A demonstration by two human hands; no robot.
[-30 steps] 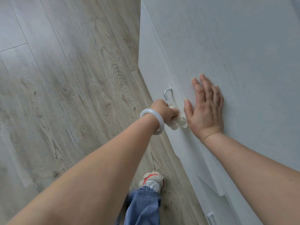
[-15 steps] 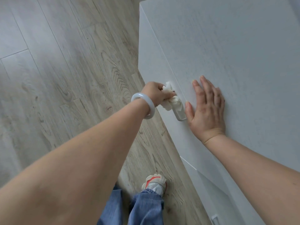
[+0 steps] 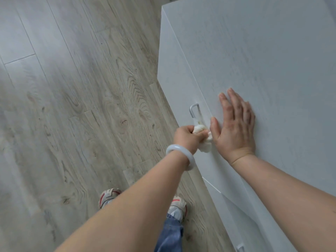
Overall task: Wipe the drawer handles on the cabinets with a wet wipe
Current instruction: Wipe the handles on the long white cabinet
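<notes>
Left hand (image 3: pixel 185 136) grip closed round wet wipe (image 3: pixel 204 140) at near end of handle (image 3: pixel 195 113) on cabinet (image 3: pixel 181 88) front; handle's long axis runs away from it; right hand (image 3: pixel 234 124) flat, empty, on cabinet top edge

Your left hand (image 3: pixel 187 135) has slid the bunched wet wipe (image 3: pixel 203 140) back along the drawer handle (image 3: pixel 195 113), from its far end half a second ago to its near end, baring the metal bar again. Both your sneakers now show below.
</notes>
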